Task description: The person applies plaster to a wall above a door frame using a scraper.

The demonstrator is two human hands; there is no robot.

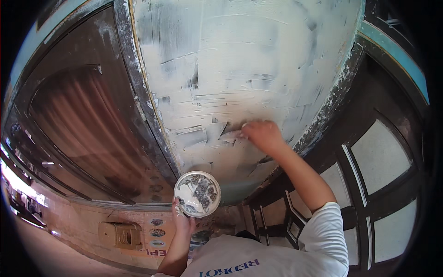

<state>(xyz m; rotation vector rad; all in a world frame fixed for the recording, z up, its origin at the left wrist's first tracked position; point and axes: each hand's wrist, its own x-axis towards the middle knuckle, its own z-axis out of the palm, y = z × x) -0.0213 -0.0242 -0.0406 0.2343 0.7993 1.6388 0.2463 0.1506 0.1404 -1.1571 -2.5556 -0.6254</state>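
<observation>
Paste-spreading on the wall (258, 55) seemed to be the step in hand, its pale coat streaked and ridged, with grey patches left between strokes. The right hand (264, 136) was at the wall's lower middle, fingers curled closed around what looked like a flat blade (232, 134) — blur hid its handle and exact outline. The left hand (182, 220) was cupped, gripping a round container (197, 172) at its lower left side; fingers beneath it could not be seen. White paste (188, 193) lay inside, with dark bare patches showing. The container stood below and left of the right hand, well apart from it, while the blade sat at the fingertips, apparently against the wall. The next move, as I judged it, called for a flat, even pull over the rough ridges — with the container held level.
</observation>
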